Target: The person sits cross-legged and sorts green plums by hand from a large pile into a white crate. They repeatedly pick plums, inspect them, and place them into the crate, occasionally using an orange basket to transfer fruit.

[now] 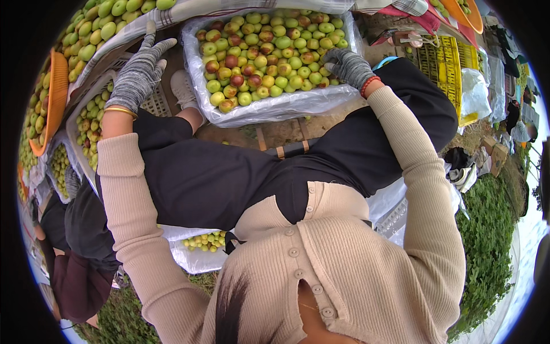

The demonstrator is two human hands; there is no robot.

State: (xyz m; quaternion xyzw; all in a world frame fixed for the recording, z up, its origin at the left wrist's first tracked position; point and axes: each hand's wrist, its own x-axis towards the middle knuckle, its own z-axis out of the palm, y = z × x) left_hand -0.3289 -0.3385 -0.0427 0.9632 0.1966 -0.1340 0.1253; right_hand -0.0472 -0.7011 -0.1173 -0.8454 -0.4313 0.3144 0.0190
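A crate lined with clear plastic (252,117) stands in front of me, heaped with green and red-brown jujubes (269,57). Left of it, my left hand (140,71), in a grey knit glove, is raised with its fingers spread and nothing in them. My right hand (348,67), gloved alike, lies at the crate's right edge. Its fingers reach over the outermost jujubes, slightly bent and apart; their undersides are hidden, and no fruit shows in them.
Cloth-edged heaps of jujubes (109,23) and an orange basket (56,103) lie at the left, beside another filled crate (74,129). Yellow crates (440,74) stand at the right. A person in dark clothes (86,269) sits at the lower left. Green plants (487,241) grow at the right.
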